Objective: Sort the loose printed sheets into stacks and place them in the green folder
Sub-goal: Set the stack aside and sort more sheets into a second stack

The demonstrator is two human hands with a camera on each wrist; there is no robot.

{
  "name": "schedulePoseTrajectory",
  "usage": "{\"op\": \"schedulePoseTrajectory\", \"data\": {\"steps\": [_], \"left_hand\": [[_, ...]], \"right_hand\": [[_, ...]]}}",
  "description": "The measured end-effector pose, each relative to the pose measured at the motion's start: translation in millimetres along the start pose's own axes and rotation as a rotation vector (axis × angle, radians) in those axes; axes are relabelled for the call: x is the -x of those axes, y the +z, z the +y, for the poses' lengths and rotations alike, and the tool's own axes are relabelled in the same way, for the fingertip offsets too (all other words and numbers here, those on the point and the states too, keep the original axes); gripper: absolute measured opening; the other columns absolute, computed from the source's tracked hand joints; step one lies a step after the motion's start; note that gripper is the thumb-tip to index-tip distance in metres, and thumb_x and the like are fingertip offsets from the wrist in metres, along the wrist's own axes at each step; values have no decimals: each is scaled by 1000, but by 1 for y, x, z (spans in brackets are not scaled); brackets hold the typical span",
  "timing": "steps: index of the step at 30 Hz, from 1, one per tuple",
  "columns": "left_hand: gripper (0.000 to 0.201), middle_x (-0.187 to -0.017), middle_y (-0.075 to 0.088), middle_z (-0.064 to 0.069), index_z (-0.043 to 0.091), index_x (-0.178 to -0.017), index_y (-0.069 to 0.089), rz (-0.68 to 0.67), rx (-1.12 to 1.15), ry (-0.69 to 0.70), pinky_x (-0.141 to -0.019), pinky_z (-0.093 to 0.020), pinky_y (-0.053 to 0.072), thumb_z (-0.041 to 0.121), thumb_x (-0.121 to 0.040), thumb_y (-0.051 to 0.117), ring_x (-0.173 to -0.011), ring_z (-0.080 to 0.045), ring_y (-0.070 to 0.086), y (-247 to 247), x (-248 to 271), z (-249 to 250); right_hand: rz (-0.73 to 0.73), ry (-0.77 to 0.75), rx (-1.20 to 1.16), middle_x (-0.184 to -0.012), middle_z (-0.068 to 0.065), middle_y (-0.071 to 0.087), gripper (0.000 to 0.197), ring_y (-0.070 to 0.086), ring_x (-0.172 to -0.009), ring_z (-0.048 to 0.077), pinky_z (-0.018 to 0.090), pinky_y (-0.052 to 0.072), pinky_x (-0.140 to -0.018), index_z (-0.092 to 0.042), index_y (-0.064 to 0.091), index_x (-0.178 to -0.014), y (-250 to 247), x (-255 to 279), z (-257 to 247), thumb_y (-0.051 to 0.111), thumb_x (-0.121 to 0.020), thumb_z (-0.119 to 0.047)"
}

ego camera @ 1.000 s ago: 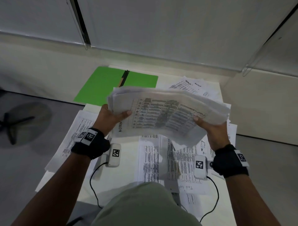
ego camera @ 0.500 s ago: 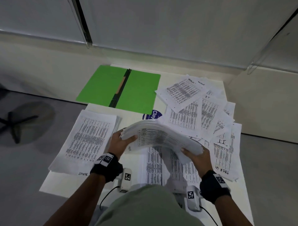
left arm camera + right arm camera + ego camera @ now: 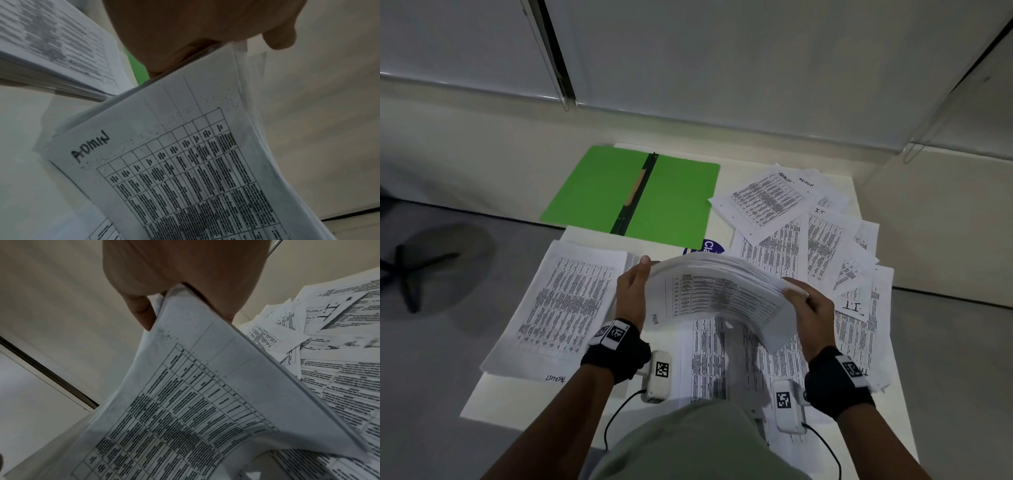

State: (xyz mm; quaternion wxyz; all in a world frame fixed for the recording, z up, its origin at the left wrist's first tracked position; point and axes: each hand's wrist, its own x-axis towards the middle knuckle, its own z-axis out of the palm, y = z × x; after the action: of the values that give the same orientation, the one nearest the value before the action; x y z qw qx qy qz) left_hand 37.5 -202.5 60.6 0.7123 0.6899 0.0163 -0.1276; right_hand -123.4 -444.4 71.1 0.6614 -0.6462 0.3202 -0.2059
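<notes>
Both hands hold a thick bundle of printed sheets arched just above the table's middle. My left hand grips its left edge, my right hand its right edge. The top sheet is a printed table marked "ADMIN"; the right wrist view shows the same bundle from its other end. The green folder lies open and flat at the table's far left, a dark spine and fastener down its middle. A squared stack lies at the left. Loose sheets sprawl at the right.
More printed sheets lie under the bundle near the front edge. A blue round sticker shows just beyond the bundle. The white table is small; a chair base stands on the floor at left. A wall runs behind.
The bundle has come down from chest height toward the table and closer to me, uncovering the folder, the left stack and the loose sheets. Both hands kept their hold throughout.
</notes>
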Motion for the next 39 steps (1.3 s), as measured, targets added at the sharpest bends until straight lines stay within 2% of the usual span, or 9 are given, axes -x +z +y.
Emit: {"op": "schedulePoseTrajectory", "data": {"steps": [6,11,18,20,23,27,30,34,39], "left_hand": [[58,-81,71,-6,11,-90,73,3,-29,69,-81,-42,51,64,-75,56,-81,-25,65,-1,-5,0],[28,-70,66,2,18,-73,70,78,-68,68,-78,-37,48,45,-76,63,-72,-19,60,3,-10,-3],[24,-70,68,0,15,-68,70,62,-52,82,-76,-40,46,33,-75,55,-74,-22,59,0,-15,-2],[33,-78,69,-2,16,-75,71,4,-26,120,-77,-36,45,45,-80,56,-78,-22,61,-3,-13,-1],[61,-84,72,3,19,-94,70,-132,-51,120,-72,-27,48,70,-63,66,-81,-15,64,-16,-11,-11],[75,-97,75,3,29,-104,70,-283,-66,44,-75,-27,54,73,-44,78,-90,-11,69,-30,-5,-27],[63,-94,75,5,38,-98,71,-354,-124,-14,-72,-31,59,49,-40,91,-89,-9,69,-30,0,-30],[58,-102,73,-9,16,-105,68,-163,-231,-119,-81,-49,58,23,-52,91,-98,-29,68,-27,-5,-44],[26,-69,74,14,22,-81,68,-109,-155,-81,-69,-31,58,1,-70,80,-75,-16,69,-15,-9,-16]], "right_hand": [[-17,-77,72,-105,-4,71,21,63,-83,-4,19,48,-72,-21,73,-102,-6,0,-4,59,-92,-8],[-83,-67,152,-103,-16,72,38,66,-92,-1,18,55,-74,-30,72,-106,-6,3,-5,75,-71,-44],[-109,-38,159,-103,-21,65,62,60,-86,-16,6,50,-69,-29,58,-124,-17,2,3,84,-71,-12],[-94,-16,109,-104,-10,63,64,62,-84,-8,12,52,-70,-28,59,-124,-22,2,7,84,-68,-11],[-63,4,8,-104,0,66,57,64,-89,11,21,56,-71,-23,62,-120,-33,-1,16,80,-70,-2],[-120,46,4,-104,5,73,43,68,-96,20,30,57,-77,-15,67,-111,-32,-4,27,76,-74,5],[-133,121,21,-102,8,74,38,69,-100,28,24,58,-72,-7,69,-109,-22,-6,32,78,-73,1],[-108,155,10,-106,13,73,51,69,-100,29,33,60,-78,-4,69,-112,-10,-7,35,87,-65,-10],[-32,86,-103,-102,12,73,37,69,-93,26,32,60,-73,-7,70,-103,-4,-6,18,77,-70,9]]}}
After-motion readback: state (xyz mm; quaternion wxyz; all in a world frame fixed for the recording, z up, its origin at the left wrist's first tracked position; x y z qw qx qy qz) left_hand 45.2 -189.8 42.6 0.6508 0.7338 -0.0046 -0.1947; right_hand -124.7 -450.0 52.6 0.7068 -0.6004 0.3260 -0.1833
